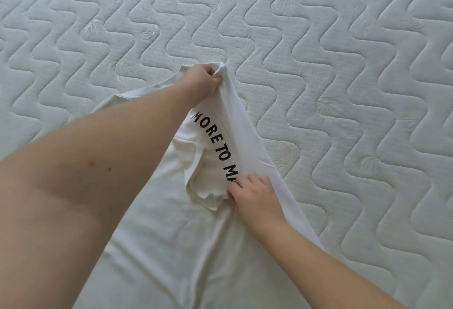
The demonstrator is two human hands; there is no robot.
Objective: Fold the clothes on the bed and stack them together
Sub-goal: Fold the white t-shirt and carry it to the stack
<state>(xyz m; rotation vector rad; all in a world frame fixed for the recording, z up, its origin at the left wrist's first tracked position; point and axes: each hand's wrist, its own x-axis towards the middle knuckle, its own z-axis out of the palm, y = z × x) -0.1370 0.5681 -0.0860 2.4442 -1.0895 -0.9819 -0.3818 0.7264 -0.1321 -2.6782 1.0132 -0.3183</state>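
Soft, even daylight; faint shadows, slight overall blur, wide-angle edge curvature.

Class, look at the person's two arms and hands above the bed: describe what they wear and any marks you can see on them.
Both arms are bare up to the frame edge: no sleeves, gloves, watch or bracelet show. The left hand and right hand carry no rings that can be seen. The left forearm has two small dark spots.

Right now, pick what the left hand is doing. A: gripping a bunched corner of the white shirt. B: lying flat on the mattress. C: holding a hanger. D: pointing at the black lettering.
A: the left hand has its fingers curled around a bunched corner of the white shirt, lifted off the mattress.
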